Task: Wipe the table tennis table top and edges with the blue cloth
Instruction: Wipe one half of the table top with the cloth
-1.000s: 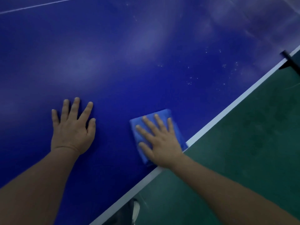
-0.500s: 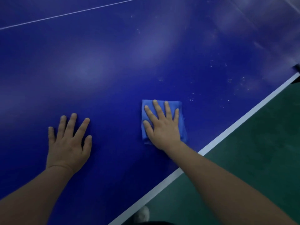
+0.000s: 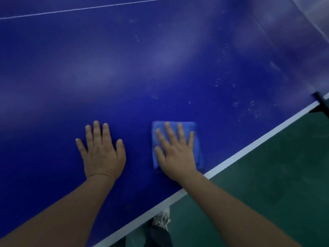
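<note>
Flat-fingered, right hand (image 3: 175,154) presses blue cloth (image 3: 194,129) onto table (image 3: 160,59); left hand (image 3: 102,152) splayed.

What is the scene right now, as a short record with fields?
left hand: flat on the table top, fingers spread, holding nothing
right hand: flat on the blue cloth, pressing it down
blue cloth: folded, near the white edge line
table top: white specks right of the cloth
floor: green
</note>
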Motion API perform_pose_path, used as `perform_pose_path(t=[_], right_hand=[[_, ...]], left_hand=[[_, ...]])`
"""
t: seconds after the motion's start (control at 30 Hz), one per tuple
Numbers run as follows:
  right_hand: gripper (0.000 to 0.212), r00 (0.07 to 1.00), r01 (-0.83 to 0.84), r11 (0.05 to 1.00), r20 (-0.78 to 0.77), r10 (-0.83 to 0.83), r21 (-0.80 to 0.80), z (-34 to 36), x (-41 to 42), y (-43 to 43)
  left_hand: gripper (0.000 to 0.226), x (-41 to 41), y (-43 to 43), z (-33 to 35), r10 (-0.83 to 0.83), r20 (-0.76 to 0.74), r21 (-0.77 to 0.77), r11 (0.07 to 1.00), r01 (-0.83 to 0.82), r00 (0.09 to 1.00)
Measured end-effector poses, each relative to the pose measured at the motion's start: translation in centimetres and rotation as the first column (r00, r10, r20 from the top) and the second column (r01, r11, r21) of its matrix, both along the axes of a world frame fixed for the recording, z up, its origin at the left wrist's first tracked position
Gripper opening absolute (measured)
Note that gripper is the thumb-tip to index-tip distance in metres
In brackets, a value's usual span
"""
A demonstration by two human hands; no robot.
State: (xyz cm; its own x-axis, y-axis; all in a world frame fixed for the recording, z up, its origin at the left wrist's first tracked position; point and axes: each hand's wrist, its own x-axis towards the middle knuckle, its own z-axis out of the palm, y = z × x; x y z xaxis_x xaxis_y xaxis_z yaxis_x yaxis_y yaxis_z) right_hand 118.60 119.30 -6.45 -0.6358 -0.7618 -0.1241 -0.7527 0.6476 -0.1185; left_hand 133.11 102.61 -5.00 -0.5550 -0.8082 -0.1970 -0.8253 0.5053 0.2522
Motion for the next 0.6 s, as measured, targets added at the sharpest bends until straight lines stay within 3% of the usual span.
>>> perform_pose_path(t=[0.03,0.07,0.13,0.23,0.33,0.4,0.47,0.53,0.57,0.6], right_hand=[[0.057,0.990,-0.140,0.990,-0.014,0.140,-0.009,-0.1,-0.5,1.0],[0.057,0.986,-0.168,0.986,-0.015,0.167,-0.020,0.0,-2.7,2.3],[0.057,0.996,0.072,0.997,-0.047,-0.070,0.024,0.2,-8.9,5.4],[0.060,0.845,0.533,0.841,-0.008,-0.535,0.095,1.4,-16.7,10.1],[0.067,0.720,0.693,0.720,0.014,-0.694,0.049,1.4,-15.6,8.4],[0.067,0.828,0.560,0.827,0.001,-0.560,0.046,0.7,-10.9,4.9],[0.063,0.985,0.175,0.984,-0.005,-0.175,0.011,0.2,-5.6,2.5],[0.058,0.978,-0.206,0.978,-0.018,0.206,-0.019,-0.1,-4.7,2.4],[0.057,0.966,-0.259,0.965,-0.032,0.258,-0.025,-0.2,-6.4,2.8],[0.058,0.978,-0.204,0.979,-0.036,0.204,-0.009,0.0,-8.7,3.3]], left_hand=[[0.070,-0.2,0.3,-0.3,0.018,0.022,-0.013,1.000,-0.017,1.000],[0.070,-0.2,0.4,-0.5,0.023,0.031,-0.026,0.999,-0.022,0.999],[0.070,-0.2,0.3,-0.6,0.026,0.027,-0.039,0.999,-0.025,0.999],[0.075,-0.4,0.4,-0.6,0.033,0.011,-0.043,0.999,-0.033,0.999],[0.075,-0.4,0.4,-0.6,0.032,-0.001,-0.044,0.999,-0.032,0.999],[0.075,-0.4,0.4,-0.5,0.033,0.003,-0.043,0.999,-0.033,0.999],[0.075,-0.4,0.2,-0.4,0.037,0.014,-0.048,0.998,-0.037,0.999],[0.076,-0.5,0.2,-0.4,0.036,0.028,-0.047,0.998,-0.035,0.999],[0.076,-0.5,0.2,-0.5,0.035,0.031,-0.047,0.998,-0.033,0.999],[0.075,-0.5,0.2,-0.5,0.037,0.033,-0.050,0.998,-0.035,0.999]])
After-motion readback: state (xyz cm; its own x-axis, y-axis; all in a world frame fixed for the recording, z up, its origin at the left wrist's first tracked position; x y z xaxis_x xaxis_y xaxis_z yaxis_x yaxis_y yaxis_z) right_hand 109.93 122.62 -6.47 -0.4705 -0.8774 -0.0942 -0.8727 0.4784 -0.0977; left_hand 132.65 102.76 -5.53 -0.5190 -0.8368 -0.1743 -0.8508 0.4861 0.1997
